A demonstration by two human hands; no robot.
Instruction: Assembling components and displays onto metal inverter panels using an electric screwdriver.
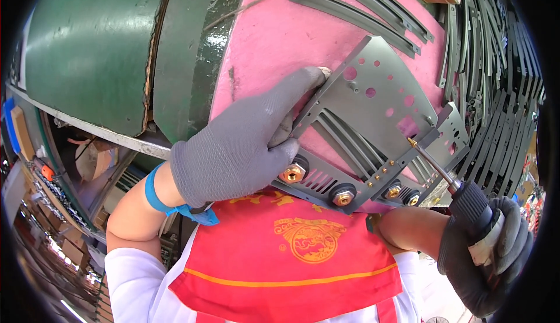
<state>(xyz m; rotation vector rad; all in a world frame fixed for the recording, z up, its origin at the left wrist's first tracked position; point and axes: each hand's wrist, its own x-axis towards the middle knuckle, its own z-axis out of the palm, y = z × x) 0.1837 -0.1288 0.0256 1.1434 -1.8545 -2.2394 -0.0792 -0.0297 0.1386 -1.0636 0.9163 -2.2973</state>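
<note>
- Left hand (233,148), gloved, pressed on grey metal plate (373,119), centre frame, on pink table (274,37).
- Right hand (487,259) fisted round screwdriver (434,165), lower right.
- Tip could slip off tiny screw (410,141) if plate shifts.

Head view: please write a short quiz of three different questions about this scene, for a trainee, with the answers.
1. True or false: the left hand lies on the grey plate.
2. Which tool does the right hand hold? A) hammer B) screwdriver C) pliers
3. Fill in: the plate lies on a ____ pad.

Key: 1 true, the gloved fingers press its left edge. 2 B, its tip sits at a small brass screw on the right side of the plate. 3 pink.
</note>
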